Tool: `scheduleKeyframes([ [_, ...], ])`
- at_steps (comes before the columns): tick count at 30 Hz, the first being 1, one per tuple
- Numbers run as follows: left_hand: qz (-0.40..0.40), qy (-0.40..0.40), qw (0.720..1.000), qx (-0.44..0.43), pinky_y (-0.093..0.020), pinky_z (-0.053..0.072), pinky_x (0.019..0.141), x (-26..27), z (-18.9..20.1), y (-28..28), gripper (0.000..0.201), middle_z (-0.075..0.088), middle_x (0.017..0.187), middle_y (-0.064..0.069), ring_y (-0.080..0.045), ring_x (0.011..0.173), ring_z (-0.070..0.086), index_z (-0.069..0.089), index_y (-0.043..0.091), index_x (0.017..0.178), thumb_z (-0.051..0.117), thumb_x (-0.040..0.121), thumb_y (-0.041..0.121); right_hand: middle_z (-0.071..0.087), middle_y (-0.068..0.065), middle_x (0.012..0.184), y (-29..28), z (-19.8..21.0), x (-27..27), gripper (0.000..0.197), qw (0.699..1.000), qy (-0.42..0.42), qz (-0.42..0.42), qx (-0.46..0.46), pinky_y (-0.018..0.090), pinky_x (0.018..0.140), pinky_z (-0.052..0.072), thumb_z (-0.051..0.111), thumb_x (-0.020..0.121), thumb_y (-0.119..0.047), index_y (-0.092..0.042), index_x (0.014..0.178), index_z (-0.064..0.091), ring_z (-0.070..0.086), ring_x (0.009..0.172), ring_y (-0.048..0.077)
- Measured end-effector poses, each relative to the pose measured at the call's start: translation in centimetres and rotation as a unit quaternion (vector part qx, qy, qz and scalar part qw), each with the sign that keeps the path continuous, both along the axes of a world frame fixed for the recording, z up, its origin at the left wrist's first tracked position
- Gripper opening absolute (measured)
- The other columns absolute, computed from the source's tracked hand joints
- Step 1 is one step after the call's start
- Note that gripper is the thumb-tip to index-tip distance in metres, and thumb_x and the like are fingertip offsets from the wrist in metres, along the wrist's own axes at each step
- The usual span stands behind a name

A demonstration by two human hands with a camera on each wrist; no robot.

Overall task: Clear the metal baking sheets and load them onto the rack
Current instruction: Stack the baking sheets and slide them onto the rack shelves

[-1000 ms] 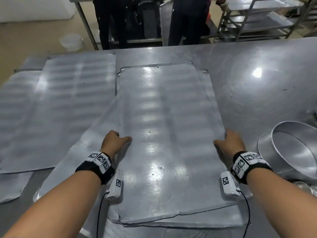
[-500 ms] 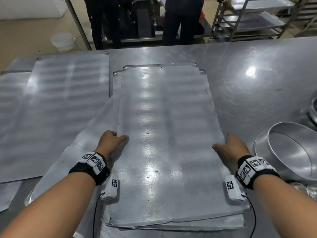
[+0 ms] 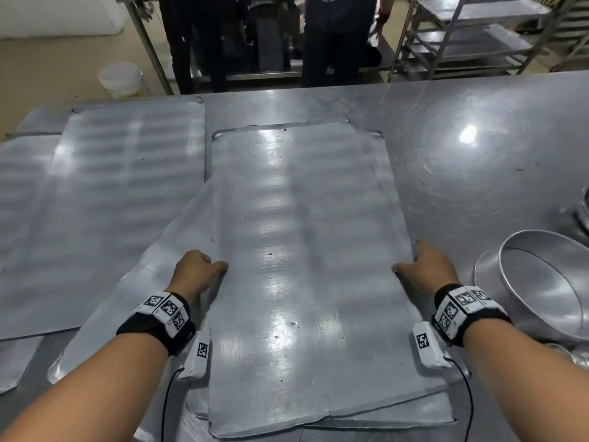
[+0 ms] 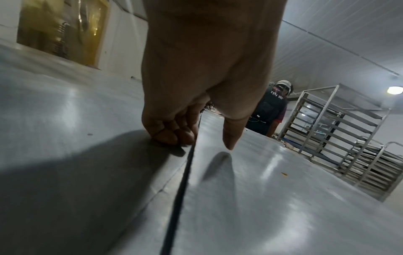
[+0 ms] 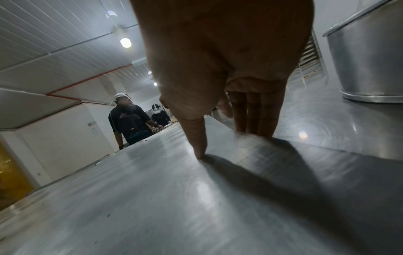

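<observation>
the top baking sheet [image 3: 306,266] lies flat on a skewed stack of sheets [image 3: 376,419] in the middle of the steel tabletop [image 3: 478,193]. the left hand [image 3: 194,272] grasps its left edge, fingers curled under, thumb [image 4: 229,136] on top. the right hand [image 3: 427,269] grasps the right edge, thumb [image 5: 196,138] on top, fingers over the rim. left of this sheet lie more baking sheets [image 3: 105,202]; right of it stands a round metal pan [image 3: 541,288]. beyond its far end stands the rack [image 3: 471,36], with people [image 3: 334,36] near it.
</observation>
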State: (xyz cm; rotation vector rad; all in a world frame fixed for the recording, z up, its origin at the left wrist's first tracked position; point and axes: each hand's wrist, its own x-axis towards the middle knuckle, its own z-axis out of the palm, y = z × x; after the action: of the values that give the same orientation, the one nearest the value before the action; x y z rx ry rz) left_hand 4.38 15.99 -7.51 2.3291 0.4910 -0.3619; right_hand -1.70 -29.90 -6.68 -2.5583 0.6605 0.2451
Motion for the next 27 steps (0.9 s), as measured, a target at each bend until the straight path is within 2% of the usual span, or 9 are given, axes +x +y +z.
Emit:
scheduleKeyframes([
  [5, -0.024, -0.014, 0.999, 0.023, -0.028, 0.038, 0.056, -0.2, 0.9, -1.2, 0.034, 0.064, 0.085, -0.006, -0.018, 0.072, 0.057, 0.063, 0.006, 0.089, 0.075, 0.085, 0.037, 0.068, 0.009, 0.112, 0.5, 0.0, 0.0, 0.056, 1.000, 0.000, 0.012, -0.007, 0.033, 0.083, 0.050, 0.081, 0.070, -0.037, -0.018, 0.118, 0.059, 0.064, 0.102, 0.031],
  [8, -0.008, -0.014, 1.000, -0.001, -0.030, 0.046, 0.065, 0.1, 0.9, -1.3, 0.035, 0.070, 0.092, -0.007, -0.020, 0.080, 0.063, 0.068, 0.006, 0.095, 0.075, 0.085, 0.039, 0.065, 0.010, 0.115, 1.3, 0.1, 0.8, 0.052, 1.000, -0.008, 0.025, 0.010, 0.033, 0.080, 0.046, 0.080, 0.076, -0.035, -0.015, 0.118, 0.058, 0.061, 0.102, 0.031],
  [11, 0.012, -0.010, 1.000, -0.020, -0.033, 0.050, 0.073, 0.5, 1.0, -1.2, 0.039, 0.071, 0.092, -0.011, -0.027, 0.087, 0.066, 0.070, 0.002, 0.091, 0.075, 0.086, 0.041, 0.061, 0.014, 0.128, 1.9, 0.6, 2.2, 0.066, 0.999, -0.010, 0.008, 0.033, 0.039, 0.092, 0.047, 0.078, 0.081, -0.038, -0.011, 0.135, 0.051, 0.058, 0.116, 0.036],
  [13, 0.023, 0.000, 0.999, -0.026, -0.031, 0.047, 0.072, 0.7, 1.1, -1.3, 0.043, 0.070, 0.094, -0.012, -0.029, 0.090, 0.065, 0.069, -0.002, 0.095, 0.074, 0.087, 0.040, 0.060, 0.017, 0.130, 2.0, 0.6, 2.8, 0.066, 1.000, -0.006, -0.001, 0.031, 0.042, 0.095, 0.049, 0.077, 0.079, -0.040, -0.011, 0.133, 0.052, 0.057, 0.117, 0.038],
  [16, 0.043, 0.005, 0.999, -0.030, -0.031, 0.046, 0.078, 0.6, 0.7, -1.1, 0.057, 0.069, 0.112, -0.017, -0.031, 0.098, 0.064, 0.066, -0.007, 0.113, 0.074, 0.087, 0.043, 0.063, 0.015, 0.122, 1.8, 0.1, 2.7, 0.053, 0.999, -0.006, -0.016, 0.033, 0.039, 0.091, 0.050, 0.076, 0.081, -0.035, -0.011, 0.124, 0.057, 0.060, 0.109, 0.036],
  [20, 0.074, -0.006, 0.996, -0.047, -0.039, 0.048, 0.101, 0.3, 0.3, -1.2, 0.071, 0.060, 0.138, -0.018, -0.033, 0.124, 0.058, 0.056, -0.007, 0.135, 0.076, 0.087, 0.041, 0.060, 0.003, 0.095, 1.0, -0.4, 1.8, 0.027, 0.997, -0.018, -0.050, 0.053, 0.028, 0.077, 0.038, 0.074, 0.085, -0.023, -0.015, 0.103, 0.056, 0.053, 0.088, 0.024],
  [22, 0.094, -0.006, 0.993, -0.074, -0.037, 0.049, 0.099, 0.4, 0.4, -1.4, 0.067, 0.062, 0.135, -0.018, -0.033, 0.122, 0.059, 0.061, -0.006, 0.131, 0.078, 0.085, 0.040, 0.059, 0.002, 0.094, 0.4, -0.3, 1.8, 0.026, 0.995, -0.013, -0.064, 0.072, 0.026, 0.076, 0.037, 0.074, 0.085, -0.024, -0.016, 0.101, 0.055, 0.052, 0.086, 0.022],
  [25, 0.080, 0.003, 0.993, -0.084, -0.035, 0.048, 0.093, 0.3, 0.7, -1.4, 0.057, 0.066, 0.128, -0.016, -0.032, 0.116, 0.062, 0.067, -0.006, 0.120, 0.077, 0.086, 0.039, 0.060, 0.006, 0.115, -0.3, -0.1, 1.9, 0.046, 0.994, -0.011, -0.062, 0.091, 0.027, 0.084, 0.038, 0.075, 0.085, -0.029, -0.013, 0.123, 0.057, 0.054, 0.100, 0.024],
  [27, 0.051, 0.012, 0.996, -0.065, -0.034, 0.046, 0.090, -0.3, 1.0, -1.4, 0.055, 0.067, 0.123, -0.016, -0.034, 0.113, 0.062, 0.068, -0.007, 0.113, 0.076, 0.087, 0.041, 0.061, 0.009, 0.121, -0.7, -0.1, 1.5, 0.056, 0.994, -0.009, -0.058, 0.096, 0.032, 0.090, 0.041, 0.075, 0.086, -0.029, -0.009, 0.133, 0.054, 0.057, 0.111, 0.030],
])
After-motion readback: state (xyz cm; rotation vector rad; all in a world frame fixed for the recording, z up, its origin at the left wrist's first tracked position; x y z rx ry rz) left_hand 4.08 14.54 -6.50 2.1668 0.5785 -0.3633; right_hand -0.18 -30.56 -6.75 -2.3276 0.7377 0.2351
